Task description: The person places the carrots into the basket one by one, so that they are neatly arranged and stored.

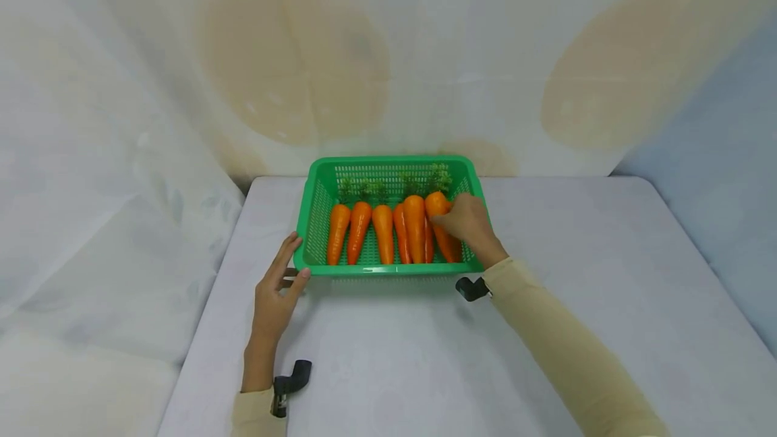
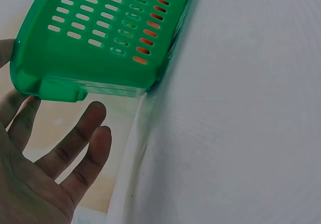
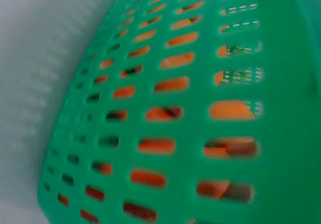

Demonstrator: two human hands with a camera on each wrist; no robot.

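Note:
A green slotted plastic basket [image 1: 388,270] holds several orange carrots [image 1: 359,221], lying in a row with their leafy green tops toward the back. Inside its right end, my right hand [image 1: 470,221] grips the rightmost carrot [image 1: 436,205] near its thick upper end; some of the fingertips are hidden. At the near left corner of the basket, my left hand [image 1: 276,299] touches the rim with thumb and fingers. The left wrist view shows the other fingers of that hand stretched out, away from the basket. Through the basket's slots [image 3: 173,61], the right wrist view shows orange pieces of carrot.
The basket stands at the back of a table with a white cover [image 1: 376,356]. Pale patterned cloth [image 1: 461,52] hangs behind and at the left. A bluish cloth [image 1: 716,174] is on the right side. Each wrist carries a small black camera mount [image 1: 473,288].

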